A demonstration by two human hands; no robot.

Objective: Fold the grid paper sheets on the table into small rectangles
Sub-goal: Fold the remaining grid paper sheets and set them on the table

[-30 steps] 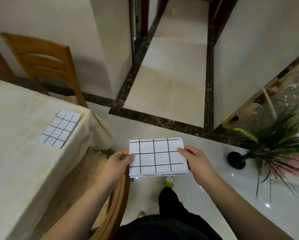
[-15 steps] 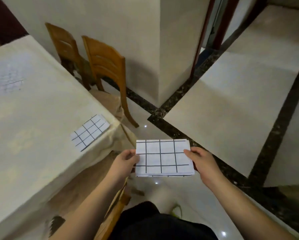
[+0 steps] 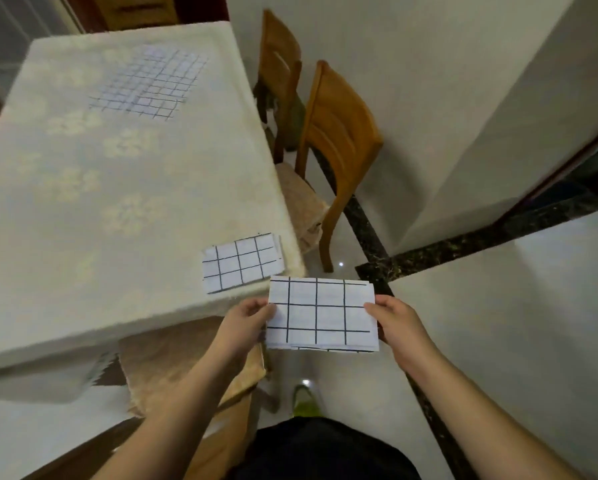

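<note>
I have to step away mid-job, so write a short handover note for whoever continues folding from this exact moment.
Left hand and right hand each pinch a side of the folded grid paper, held in the air just off the table corner.
Done: one folded rectangle lies near that corner; the held one looks folded too.
Left: set it down, then fold the unfolded grid sheets at the far end.

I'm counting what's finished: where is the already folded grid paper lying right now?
The folded grid paper lies on the table's near right corner, just up-left of the sheet held in both hands.
</note>
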